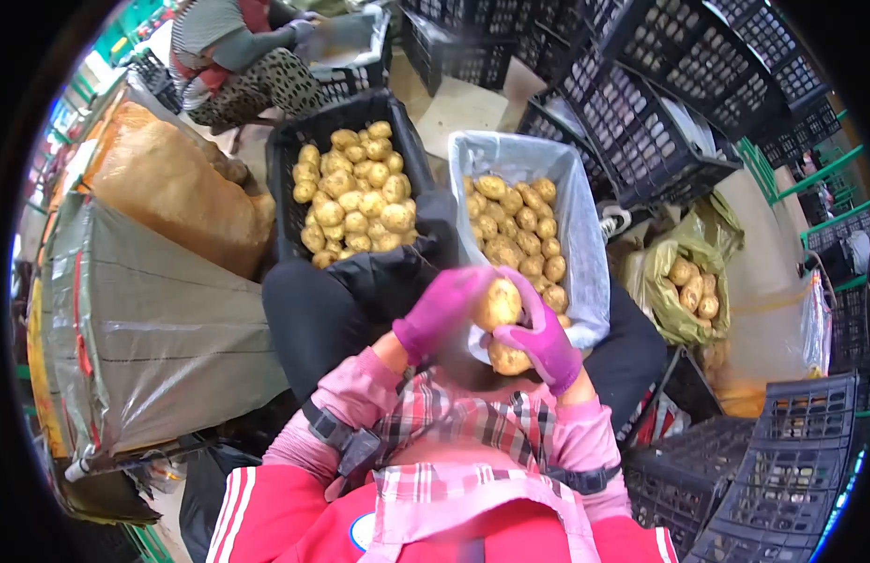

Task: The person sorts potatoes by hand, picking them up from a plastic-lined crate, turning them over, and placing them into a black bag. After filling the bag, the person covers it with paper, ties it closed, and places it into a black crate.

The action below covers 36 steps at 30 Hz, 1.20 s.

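Observation:
My hands wear bright pink gloves and meet over my lap, at the near end of a plastic-lined crate point(585, 235) of potatoes. My left hand point(446, 311), a little blurred, has its fingers closed against the left side of a pale yellow potato point(499, 305). On the other side, my right hand point(546, 342) curls its fingers around this potato. Just under the right hand's lower finger shows a second potato point(508, 359); what supports it is hidden. To the left, a black crate point(283, 188) holds a heap of potatoes point(355, 192).
An orange mesh sack point(177, 188) and a grey tarp-covered stack point(163, 328) stand at left. An open greenish bag point(665, 300) of potatoes lies at right. Black crates point(641, 131) are stacked at the back right, others point(792, 460) at lower right. Another person point(243, 56) sits at upper left.

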{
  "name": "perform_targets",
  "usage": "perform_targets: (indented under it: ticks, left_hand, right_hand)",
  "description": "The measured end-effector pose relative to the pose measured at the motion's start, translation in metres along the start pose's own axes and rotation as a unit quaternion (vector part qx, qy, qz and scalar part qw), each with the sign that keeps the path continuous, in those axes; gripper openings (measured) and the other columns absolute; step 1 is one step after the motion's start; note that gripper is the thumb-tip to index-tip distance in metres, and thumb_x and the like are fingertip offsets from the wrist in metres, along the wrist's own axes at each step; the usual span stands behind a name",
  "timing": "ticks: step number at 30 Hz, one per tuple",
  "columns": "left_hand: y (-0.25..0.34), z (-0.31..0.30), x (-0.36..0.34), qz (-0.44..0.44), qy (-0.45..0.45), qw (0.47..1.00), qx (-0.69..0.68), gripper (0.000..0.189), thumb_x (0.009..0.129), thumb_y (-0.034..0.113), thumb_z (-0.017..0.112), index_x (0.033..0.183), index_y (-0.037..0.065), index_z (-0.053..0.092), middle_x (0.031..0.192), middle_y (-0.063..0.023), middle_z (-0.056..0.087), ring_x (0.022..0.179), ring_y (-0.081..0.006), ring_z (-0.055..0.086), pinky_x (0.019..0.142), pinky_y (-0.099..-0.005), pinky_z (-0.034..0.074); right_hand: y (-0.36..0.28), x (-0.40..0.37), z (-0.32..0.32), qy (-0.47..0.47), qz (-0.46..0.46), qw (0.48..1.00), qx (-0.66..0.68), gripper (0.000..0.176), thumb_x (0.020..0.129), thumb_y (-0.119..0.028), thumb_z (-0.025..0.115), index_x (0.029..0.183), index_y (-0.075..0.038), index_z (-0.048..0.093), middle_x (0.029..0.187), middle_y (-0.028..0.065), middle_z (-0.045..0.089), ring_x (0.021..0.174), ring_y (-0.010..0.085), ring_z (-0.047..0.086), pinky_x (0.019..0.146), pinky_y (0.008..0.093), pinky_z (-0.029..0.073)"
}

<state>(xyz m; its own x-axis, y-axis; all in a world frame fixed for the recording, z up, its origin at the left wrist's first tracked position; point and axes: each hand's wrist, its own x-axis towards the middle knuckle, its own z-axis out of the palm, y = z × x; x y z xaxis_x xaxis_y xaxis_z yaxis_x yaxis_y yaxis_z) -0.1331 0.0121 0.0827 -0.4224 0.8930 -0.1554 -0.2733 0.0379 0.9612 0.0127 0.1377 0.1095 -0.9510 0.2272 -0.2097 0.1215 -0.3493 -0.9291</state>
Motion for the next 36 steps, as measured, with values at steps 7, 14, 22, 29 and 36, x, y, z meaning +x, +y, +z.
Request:
perform_targets:
  ticks: [7,14,22,29,36]
  left_hand:
    - [-0.046,0.043,-0.005,0.075,0.127,0.974,0.171,0.035,0.101,0.031,0.049,0.110,0.000,0.060,0.097,-0.0128,0.063,0.085,-0.0208,0.062,0.076,-0.0328,0.050]
    - [-0.021,0.066,-0.031,-0.130,0.049,0.956,-0.259,0.041,0.103,0.035,0.047,0.123,0.000,0.053,0.109,-0.0070,0.060,0.097,-0.0132,0.058,0.082,-0.0310,0.050]
    - [-0.044,0.069,-0.029,-0.066,0.004,0.852,-0.519,0.049,0.098,0.049,0.048,0.118,0.005,0.055,0.115,-0.0099,0.061,0.110,-0.0281,0.060,0.093,-0.0383,0.050]
    - [-0.015,0.089,-0.033,0.023,0.012,0.888,-0.459,0.042,0.089,0.032,0.065,0.111,0.000,0.049,0.130,-0.0176,0.055,0.124,-0.0282,0.053,0.101,-0.0446,0.044]
    - [-0.047,0.086,-0.044,-0.114,-0.026,0.760,-0.639,0.068,0.091,0.065,0.045,0.118,0.003,0.053,0.121,-0.0185,0.057,0.114,-0.0366,0.056,0.098,-0.0608,0.043]
  right_hand:
    - [0.031,-0.022,-0.003,0.038,-0.112,0.960,-0.255,0.078,0.076,-0.009,0.073,0.144,0.001,0.037,0.139,0.0148,0.049,0.128,0.0217,0.048,0.106,0.0327,0.039]
    - [0.033,-0.045,-0.015,0.055,-0.074,0.986,-0.143,0.069,0.086,-0.020,0.071,0.143,0.000,0.039,0.135,0.0132,0.052,0.120,0.0206,0.055,0.099,0.0324,0.046]
    - [0.046,-0.054,-0.048,0.144,-0.099,0.984,-0.032,0.042,0.102,-0.026,0.045,0.133,0.002,0.049,0.120,0.0172,0.063,0.106,0.0222,0.063,0.092,0.0317,0.050]
    - [0.005,-0.059,-0.023,0.166,-0.160,0.960,0.158,0.050,0.095,-0.015,0.051,0.140,0.003,0.039,0.132,0.0179,0.055,0.119,0.0244,0.056,0.102,0.0334,0.044]
    - [0.014,-0.055,-0.011,0.161,-0.187,0.958,-0.142,0.042,0.101,-0.016,0.045,0.136,0.007,0.042,0.131,0.0224,0.055,0.123,0.0286,0.054,0.106,0.0359,0.042]
